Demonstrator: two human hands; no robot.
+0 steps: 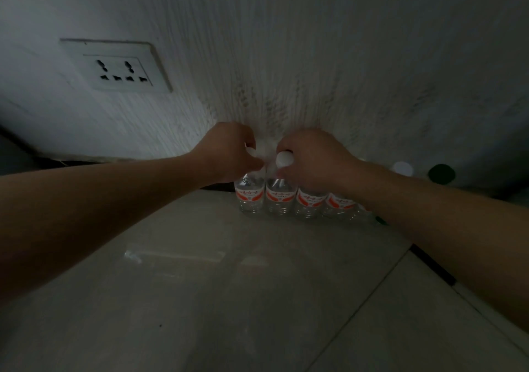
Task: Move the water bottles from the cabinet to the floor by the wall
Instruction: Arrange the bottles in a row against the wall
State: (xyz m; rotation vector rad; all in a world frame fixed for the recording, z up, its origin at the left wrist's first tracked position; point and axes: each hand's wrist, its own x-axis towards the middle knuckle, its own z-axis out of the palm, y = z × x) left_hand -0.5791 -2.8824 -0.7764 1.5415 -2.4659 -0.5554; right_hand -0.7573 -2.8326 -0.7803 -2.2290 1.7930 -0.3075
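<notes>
Several clear water bottles with red-and-white labels stand in a row on the tiled floor against the white wall. My left hand (229,152) grips the neck and white cap of the leftmost bottle (249,197). My right hand (310,159) grips the top of the second bottle (280,198), whose white cap shows between the fingers. Two more bottles (310,202) stand to the right, partly hidden behind my right forearm. Both held bottles are upright with their bases at floor level.
A white cap (403,168) and a dark green cap (441,173) show farther right along the wall. A double wall socket (120,69) sits at the upper left. Glossy beige floor tiles (229,285) fill the foreground.
</notes>
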